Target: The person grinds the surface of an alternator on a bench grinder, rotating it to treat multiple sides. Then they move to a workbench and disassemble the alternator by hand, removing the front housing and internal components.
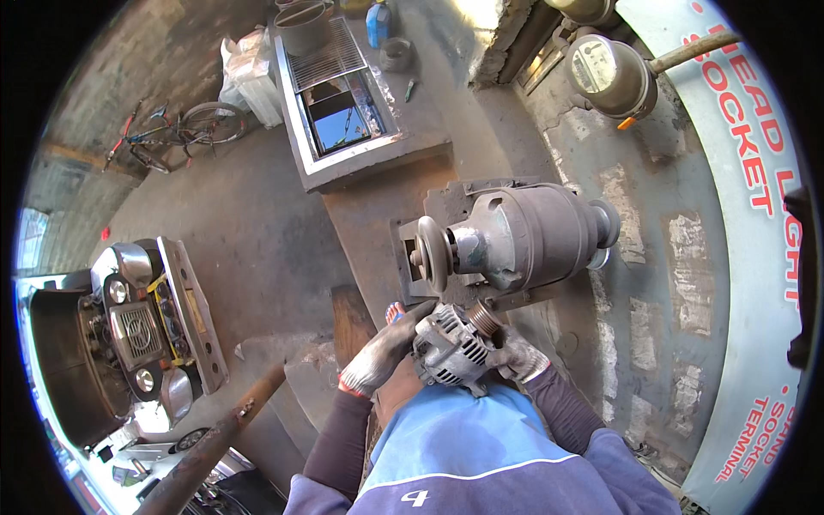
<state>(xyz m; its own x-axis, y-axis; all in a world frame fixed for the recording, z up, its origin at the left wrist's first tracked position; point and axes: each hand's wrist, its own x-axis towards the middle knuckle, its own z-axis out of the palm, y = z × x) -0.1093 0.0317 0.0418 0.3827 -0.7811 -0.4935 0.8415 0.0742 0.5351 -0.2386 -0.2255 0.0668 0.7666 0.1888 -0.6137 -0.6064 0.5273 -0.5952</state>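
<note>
We have an alternator (451, 350) held just above the lap of a blue shirt (489, 429); whether it also rests on the cloth, can't tell. Pulley (486, 318) sits fitted at its one o'clock, slotted housing looks closed up, no loose part seen beside it. So we'd call it whole: nothing visibly taken off, and the pictures don't show how much work is done inside or what is left. Gloved left hand (376, 359) grips it from nine o'clock, fingers against the housing; gloved right hand (518, 354) is closed on it from three o'clock, just below the pulley, some fingertips hidden. No tool seen in either hand. Outward: a wheel (439, 257) at twelve o'clock, apart from the alternator, on the end of a big grey motor (545, 236) at one; we can't tell if it's spinning. Wooden block (349, 319) near ten o'clock, rusty pipe (227, 423) at eight, vehicle front (137, 330) well off at nine, bicycle (182, 133) at ten, counter (422, 112) with a metal grille (330, 56) around eleven, round meter (601, 75) at one, printed sign (754, 343) at three.
</note>
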